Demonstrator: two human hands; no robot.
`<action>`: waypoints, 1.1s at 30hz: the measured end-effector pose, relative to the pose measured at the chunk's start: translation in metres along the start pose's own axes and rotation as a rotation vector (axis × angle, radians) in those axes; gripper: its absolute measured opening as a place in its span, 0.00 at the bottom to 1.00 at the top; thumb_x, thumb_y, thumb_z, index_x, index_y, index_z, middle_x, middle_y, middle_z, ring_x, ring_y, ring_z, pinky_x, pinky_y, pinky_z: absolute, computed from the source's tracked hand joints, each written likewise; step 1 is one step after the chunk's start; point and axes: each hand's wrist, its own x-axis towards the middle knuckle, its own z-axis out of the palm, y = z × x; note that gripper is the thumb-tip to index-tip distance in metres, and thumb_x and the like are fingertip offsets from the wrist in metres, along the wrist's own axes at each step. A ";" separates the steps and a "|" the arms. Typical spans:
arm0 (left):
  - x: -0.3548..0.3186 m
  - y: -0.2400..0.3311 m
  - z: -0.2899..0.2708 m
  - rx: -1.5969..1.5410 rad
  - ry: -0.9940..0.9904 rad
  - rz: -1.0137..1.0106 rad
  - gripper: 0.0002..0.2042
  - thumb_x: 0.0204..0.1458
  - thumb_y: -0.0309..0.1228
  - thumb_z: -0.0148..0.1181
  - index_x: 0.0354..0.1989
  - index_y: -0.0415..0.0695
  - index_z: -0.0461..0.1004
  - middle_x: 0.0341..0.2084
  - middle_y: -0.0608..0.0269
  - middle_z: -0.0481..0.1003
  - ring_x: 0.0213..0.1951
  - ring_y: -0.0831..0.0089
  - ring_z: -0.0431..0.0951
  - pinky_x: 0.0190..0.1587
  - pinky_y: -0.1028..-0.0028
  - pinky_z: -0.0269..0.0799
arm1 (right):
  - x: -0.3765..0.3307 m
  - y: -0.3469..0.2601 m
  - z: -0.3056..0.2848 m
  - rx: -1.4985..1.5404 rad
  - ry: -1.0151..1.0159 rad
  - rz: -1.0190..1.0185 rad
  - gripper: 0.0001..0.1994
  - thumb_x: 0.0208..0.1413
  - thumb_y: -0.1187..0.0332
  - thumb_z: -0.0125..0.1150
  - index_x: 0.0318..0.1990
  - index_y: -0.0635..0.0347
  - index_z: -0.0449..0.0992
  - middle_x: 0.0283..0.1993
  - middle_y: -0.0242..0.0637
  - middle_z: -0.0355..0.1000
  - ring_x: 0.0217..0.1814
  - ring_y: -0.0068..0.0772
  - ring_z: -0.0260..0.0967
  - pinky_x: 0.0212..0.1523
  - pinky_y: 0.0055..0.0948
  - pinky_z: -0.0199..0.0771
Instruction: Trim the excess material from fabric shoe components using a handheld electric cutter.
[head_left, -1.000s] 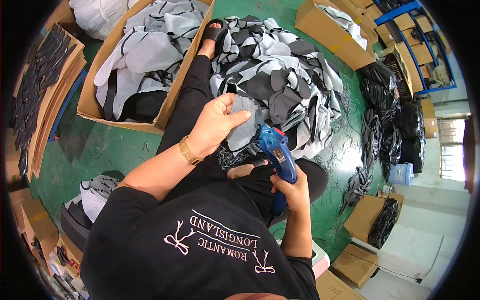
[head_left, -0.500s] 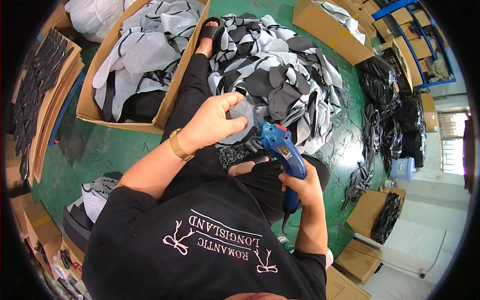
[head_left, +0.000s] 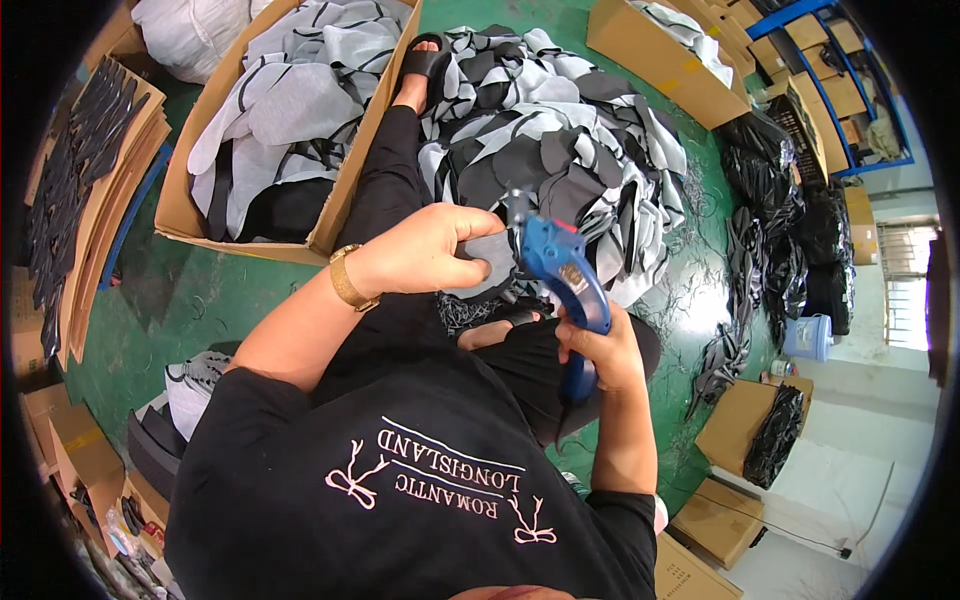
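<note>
My right hand [head_left: 608, 345] is wrapped round the handle of blue electric scissors [head_left: 570, 268], whose metal cutting head points away from me. My left hand [head_left: 425, 250] pinches a rounded grey fabric piece [head_left: 488, 262] between thumb and fingers. The cutting head is close to the far right edge of that piece; whether they touch is hard to tell. Just beyond both hands spreads a big heap of grey and black fabric pieces [head_left: 560, 140] on the floor.
An open cardboard box [head_left: 335, 205] with similar pieces stands at the left, beside my outstretched leg. Dark trimmings [head_left: 680, 300] litter the green floor. Black plastic bags [head_left: 765, 190] and another box [head_left: 665, 60] are at the right. Stacked cardboard [head_left: 125, 190] lies far left.
The electric scissors have moved up and slightly left, further along the fabric piece. My left hand has shifted slightly, and the piece shows less above its fingers.
</note>
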 end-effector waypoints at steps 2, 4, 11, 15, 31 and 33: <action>0.001 -0.009 0.008 -0.068 0.018 0.003 0.08 0.44 0.19 0.55 0.35 0.35 0.71 0.25 0.74 0.68 0.30 0.87 0.63 0.33 0.82 0.63 | 0.008 0.000 0.007 0.068 0.025 -0.045 0.16 0.40 0.78 0.66 0.39 0.68 0.71 0.30 0.35 0.70 0.23 0.27 0.69 0.24 0.25 0.72; 0.002 -0.017 0.018 -0.193 0.099 -0.030 0.08 0.47 0.19 0.56 0.37 0.36 0.72 0.27 0.75 0.68 0.31 0.88 0.64 0.34 0.82 0.64 | 0.016 -0.004 0.016 0.092 0.119 -0.154 0.16 0.40 0.77 0.67 0.38 0.67 0.71 0.29 0.35 0.70 0.23 0.25 0.69 0.25 0.23 0.72; 0.003 -0.027 0.067 -1.237 0.123 -0.273 0.16 0.59 0.35 0.52 0.52 0.43 0.68 0.45 0.65 0.74 0.46 0.75 0.74 0.50 0.74 0.68 | 0.031 -0.001 0.041 -0.305 0.267 -0.290 0.15 0.38 0.74 0.67 0.36 0.66 0.73 0.30 0.32 0.73 0.31 0.19 0.68 0.35 0.23 0.69; 0.011 -0.024 0.055 -1.572 0.149 -0.460 0.16 0.61 0.38 0.48 0.52 0.45 0.69 0.45 0.65 0.75 0.45 0.73 0.76 0.49 0.71 0.69 | 0.023 -0.004 0.047 -0.378 0.248 -0.303 0.17 0.36 0.75 0.65 0.38 0.65 0.73 0.30 0.34 0.73 0.31 0.21 0.68 0.36 0.24 0.70; 0.017 -0.029 0.038 -1.084 0.525 -0.083 0.09 0.56 0.27 0.56 0.45 0.42 0.72 0.38 0.65 0.76 0.40 0.74 0.78 0.41 0.73 0.77 | 0.002 0.020 0.011 0.017 0.278 -0.152 0.15 0.43 0.77 0.64 0.41 0.68 0.71 0.29 0.32 0.70 0.29 0.23 0.70 0.32 0.24 0.72; 0.019 -0.029 0.038 -1.011 0.620 -0.092 0.10 0.54 0.24 0.57 0.45 0.41 0.72 0.38 0.65 0.76 0.39 0.76 0.78 0.41 0.73 0.77 | -0.008 0.016 0.012 0.028 0.237 -0.100 0.16 0.42 0.76 0.64 0.41 0.69 0.71 0.29 0.34 0.69 0.27 0.26 0.70 0.30 0.24 0.73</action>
